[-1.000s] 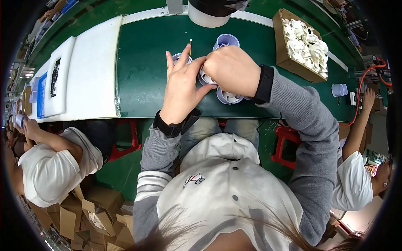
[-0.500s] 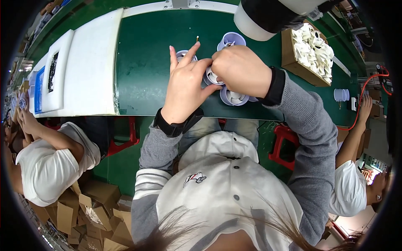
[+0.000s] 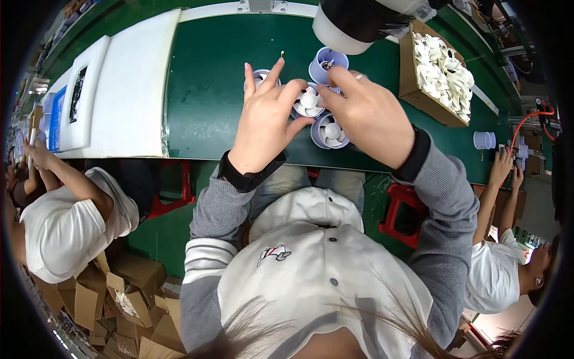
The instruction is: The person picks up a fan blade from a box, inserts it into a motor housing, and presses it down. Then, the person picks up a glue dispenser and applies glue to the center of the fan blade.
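Note:
My left hand (image 3: 264, 122) grips a small fan (image 3: 308, 102) between thumb and index finger, its other fingers spread upward. The fan is a round lavender housing with white blades, face up. My right hand (image 3: 375, 113) is at its right edge, thumb and forefinger bent but apart, with nothing visible between them. Just below sits another fan (image 3: 330, 131) with white blades. Beyond my right fingers stands a lavender cup-shaped housing (image 3: 327, 60) with wires inside, its blades not visible. A further fan (image 3: 261, 76) lies partly hidden behind my left fingers.
A cardboard box (image 3: 408, 78) of white blade wheels stands at the right, beside a black-and-white cylindrical device (image 3: 347, 27) overhead. White foam sheets (image 3: 128, 90) cover the left of the green table (image 3: 209, 113). People sit on both sides; lavender housings (image 3: 484, 140) lie far right.
My right hand has come off the held fan's face and shifted right, uncovering its blades; its fist has loosened. My left hand has kept its hold. The view has shifted slightly.

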Tool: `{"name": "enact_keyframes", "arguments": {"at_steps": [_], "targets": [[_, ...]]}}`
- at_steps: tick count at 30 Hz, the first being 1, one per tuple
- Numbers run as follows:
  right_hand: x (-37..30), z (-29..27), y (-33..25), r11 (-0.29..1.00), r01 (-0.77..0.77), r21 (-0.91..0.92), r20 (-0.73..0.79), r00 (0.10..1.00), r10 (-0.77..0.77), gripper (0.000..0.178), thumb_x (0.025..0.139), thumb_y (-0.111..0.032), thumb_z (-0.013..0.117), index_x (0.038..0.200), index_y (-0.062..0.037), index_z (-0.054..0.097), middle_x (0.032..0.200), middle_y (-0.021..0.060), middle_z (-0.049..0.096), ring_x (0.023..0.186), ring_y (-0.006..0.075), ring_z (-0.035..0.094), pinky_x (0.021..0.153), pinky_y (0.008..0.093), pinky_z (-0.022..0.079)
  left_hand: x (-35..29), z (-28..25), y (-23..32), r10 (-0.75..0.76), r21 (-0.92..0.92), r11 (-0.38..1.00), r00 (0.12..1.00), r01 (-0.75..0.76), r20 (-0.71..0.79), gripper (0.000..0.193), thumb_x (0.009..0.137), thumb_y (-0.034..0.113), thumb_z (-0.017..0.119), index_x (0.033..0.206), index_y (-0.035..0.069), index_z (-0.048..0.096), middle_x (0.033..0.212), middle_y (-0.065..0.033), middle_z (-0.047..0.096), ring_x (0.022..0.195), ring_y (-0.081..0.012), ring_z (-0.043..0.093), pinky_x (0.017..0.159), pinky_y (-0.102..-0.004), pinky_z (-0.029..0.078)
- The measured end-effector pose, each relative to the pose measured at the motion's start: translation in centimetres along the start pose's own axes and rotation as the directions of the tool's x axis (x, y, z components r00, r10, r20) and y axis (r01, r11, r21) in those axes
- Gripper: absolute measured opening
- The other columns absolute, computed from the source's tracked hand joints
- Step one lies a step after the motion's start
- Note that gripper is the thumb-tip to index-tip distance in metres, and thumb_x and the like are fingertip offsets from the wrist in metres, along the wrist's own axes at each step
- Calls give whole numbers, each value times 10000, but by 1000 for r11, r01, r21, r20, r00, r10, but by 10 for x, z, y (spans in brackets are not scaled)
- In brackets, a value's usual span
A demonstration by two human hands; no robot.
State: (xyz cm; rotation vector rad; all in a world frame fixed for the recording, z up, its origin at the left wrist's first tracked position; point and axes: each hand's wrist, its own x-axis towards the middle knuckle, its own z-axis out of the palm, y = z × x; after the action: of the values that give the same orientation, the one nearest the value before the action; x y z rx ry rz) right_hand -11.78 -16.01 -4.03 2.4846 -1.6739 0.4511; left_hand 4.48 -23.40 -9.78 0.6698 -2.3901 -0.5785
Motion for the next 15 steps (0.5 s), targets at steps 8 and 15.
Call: {"name": "enact_keyframes", "arguments": {"at_steps": [8, 15], "targets": [[-63, -42, -13, 890, -212, 404, -32, 969, 245, 179, 736, 8, 675, 915, 10, 673, 645, 78, 488, 516, 194, 479, 459, 304, 365, -13, 3, -3, 103, 143, 983, 991, -114, 83, 335, 706, 175, 736, 1002, 46, 648, 1050, -137, 558, 1233, -369, 413, 1043, -657, 190], [-83, -48, -5, 842, -307, 444, -26, 935, 355, 161, 750, 10, 665, 911, 16, 674, 621, 74, 475, 508, 159, 456, 457, 282, 331, -6, -1, 4, 106, 215, 966, 980, -141, 167, 326, 720, 173, 725, 1005, 35, 649, 1081, -159, 531, 1234, -387, 391, 1035, -665, 195]]}}
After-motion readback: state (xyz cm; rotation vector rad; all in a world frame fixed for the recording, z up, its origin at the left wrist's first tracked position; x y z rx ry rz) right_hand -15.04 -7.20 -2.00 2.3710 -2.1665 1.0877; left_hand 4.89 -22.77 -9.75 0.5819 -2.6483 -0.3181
